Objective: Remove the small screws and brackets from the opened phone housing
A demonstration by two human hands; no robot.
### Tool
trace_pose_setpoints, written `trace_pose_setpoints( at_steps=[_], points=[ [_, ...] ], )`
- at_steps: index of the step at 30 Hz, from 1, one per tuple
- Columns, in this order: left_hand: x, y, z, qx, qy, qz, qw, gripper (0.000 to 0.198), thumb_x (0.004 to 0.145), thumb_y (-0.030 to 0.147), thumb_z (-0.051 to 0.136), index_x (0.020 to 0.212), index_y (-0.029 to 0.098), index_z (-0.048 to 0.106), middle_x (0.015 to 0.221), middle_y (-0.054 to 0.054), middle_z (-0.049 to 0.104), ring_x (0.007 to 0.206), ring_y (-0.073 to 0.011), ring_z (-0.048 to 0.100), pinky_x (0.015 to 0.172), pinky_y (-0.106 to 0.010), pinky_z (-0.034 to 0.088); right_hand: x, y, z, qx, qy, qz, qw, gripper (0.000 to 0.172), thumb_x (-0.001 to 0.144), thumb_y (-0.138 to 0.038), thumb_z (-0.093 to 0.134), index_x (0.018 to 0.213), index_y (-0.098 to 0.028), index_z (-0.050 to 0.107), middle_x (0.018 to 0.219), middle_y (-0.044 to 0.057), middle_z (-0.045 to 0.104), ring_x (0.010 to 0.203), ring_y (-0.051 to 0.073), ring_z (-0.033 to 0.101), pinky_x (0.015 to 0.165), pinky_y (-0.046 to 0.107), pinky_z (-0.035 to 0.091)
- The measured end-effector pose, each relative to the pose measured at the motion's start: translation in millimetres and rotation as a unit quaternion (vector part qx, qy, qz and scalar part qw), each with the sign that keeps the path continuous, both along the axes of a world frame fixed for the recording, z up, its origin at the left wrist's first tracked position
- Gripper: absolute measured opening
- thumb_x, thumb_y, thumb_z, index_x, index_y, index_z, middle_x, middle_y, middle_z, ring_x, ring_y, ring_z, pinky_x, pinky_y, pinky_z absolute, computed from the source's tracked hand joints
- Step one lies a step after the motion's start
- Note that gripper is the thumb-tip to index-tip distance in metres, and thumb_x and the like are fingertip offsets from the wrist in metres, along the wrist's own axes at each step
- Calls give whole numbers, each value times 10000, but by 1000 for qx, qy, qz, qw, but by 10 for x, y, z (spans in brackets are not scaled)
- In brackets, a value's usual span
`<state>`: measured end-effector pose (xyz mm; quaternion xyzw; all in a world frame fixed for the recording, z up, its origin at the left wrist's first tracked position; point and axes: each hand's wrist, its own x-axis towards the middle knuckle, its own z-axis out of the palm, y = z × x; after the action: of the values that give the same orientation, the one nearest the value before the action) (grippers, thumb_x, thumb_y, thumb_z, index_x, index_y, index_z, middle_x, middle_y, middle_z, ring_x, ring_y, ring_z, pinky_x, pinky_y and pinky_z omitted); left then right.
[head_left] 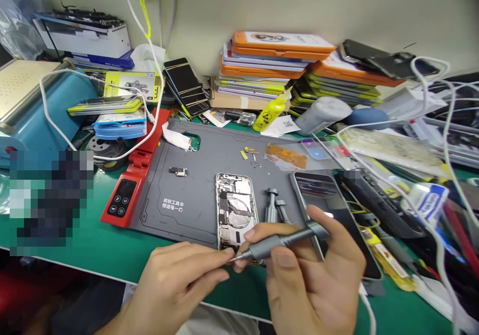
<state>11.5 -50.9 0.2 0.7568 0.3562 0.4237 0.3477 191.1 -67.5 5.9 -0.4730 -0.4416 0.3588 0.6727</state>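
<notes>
My right hand (310,270) is closed around a grey precision screwdriver (279,240), its thin tip pointing left at the lower end of an opened phone (235,210). The phone's inner parts and round coil lie exposed on the grey work mat (202,175). My left hand (175,280) has its fingers stretched out, the fingertips right by the screwdriver tip and the phone's lower edge. A gap shows between its thumb and forefinger. Whether a tiny screw is at the tip, I cannot make out. A small camera-like part (178,171) lies on the mat to the left.
Right of the opened phone are another screwdriver (271,205) and a dark-screened phone (337,215). A red control panel (121,200) edges the mat. Small metal pieces (250,154), a yellow bottle (269,113), stacked orange boxes (279,43) and white cables (447,175) surround it.
</notes>
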Motion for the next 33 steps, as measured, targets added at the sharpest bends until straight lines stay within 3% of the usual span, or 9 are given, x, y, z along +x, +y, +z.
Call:
trace_pose_setpoints(
  at_steps=[6, 13, 20, 33],
  points=[
    [-18, 12, 42, -46, -28, -13, 998, 171, 1136, 204, 719, 1229, 222, 861, 1063, 7, 914, 890, -114, 870, 856, -141, 650, 11, 13, -8, -11, 2, 6, 1000, 373, 1142, -297, 663, 1490, -378, 557, 1006, 4, 830, 634, 144, 745, 544, 261, 643],
    [-9, 10, 68, -58, -60, -17, 996, 88, 1084, 229, 799, 1130, 213, 872, 1026, -25, 916, 874, -153, 882, 836, -188, 675, 67, -25, -31, -54, 39, 52, 996, 421, 1145, -347, 647, 1542, -392, 512, 1008, 18, 799, 592, 158, 725, 534, 317, 652],
    [-15, 10, 63, -73, -67, -14, 995, 69, 1090, 189, 784, 1096, 199, 853, 1035, -26, 913, 901, -137, 878, 858, -163, 663, -5, -11, -48, -17, 25, 26, 999, 401, 1141, -324, 654, 1521, -404, 556, 1021, 12, 818, 644, 159, 746, 584, 305, 668],
    [-16, 35, 65, -37, -60, -6, 997, 94, 1113, 236, 765, 1087, 201, 848, 985, -3, 909, 854, -110, 872, 843, -133, 658, -24, 16, -21, -2, 82, 66, 994, 383, 1164, -278, 598, 1525, -402, 562, 1042, 23, 813, 641, 147, 764, 544, 269, 656]
  ],
)
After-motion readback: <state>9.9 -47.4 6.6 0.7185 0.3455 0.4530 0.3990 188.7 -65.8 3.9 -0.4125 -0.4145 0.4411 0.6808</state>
